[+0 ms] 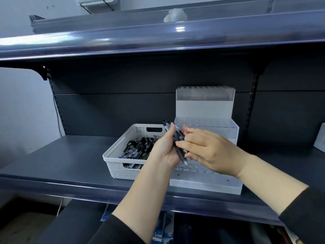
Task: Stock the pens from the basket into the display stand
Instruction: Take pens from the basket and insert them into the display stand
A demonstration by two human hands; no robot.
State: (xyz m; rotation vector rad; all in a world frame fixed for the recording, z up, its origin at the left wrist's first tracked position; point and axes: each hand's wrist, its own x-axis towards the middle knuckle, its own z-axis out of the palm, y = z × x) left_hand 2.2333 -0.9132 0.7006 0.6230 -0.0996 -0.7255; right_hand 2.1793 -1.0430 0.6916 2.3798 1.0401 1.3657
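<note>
A white woven basket (121, 166) sits on the dark shelf, filled with several black pens (139, 148). To its right stands a clear acrylic tiered display stand (204, 110) with rows of holes, all without pens as far as I can see. My left hand (165, 148) grips a bundle of black pens (177, 136), held upright and tilted between basket and stand. My right hand (209, 152) reaches across in front of the stand's lower tiers, its fingertips pinching one pen of that bundle.
The dark shelf board (61, 164) runs left of the basket. An upper shelf (158, 39) overhangs close above. A white object (321, 138) sits at the far right edge. Below the shelf, blue-and-white packages (161, 231) are visible.
</note>
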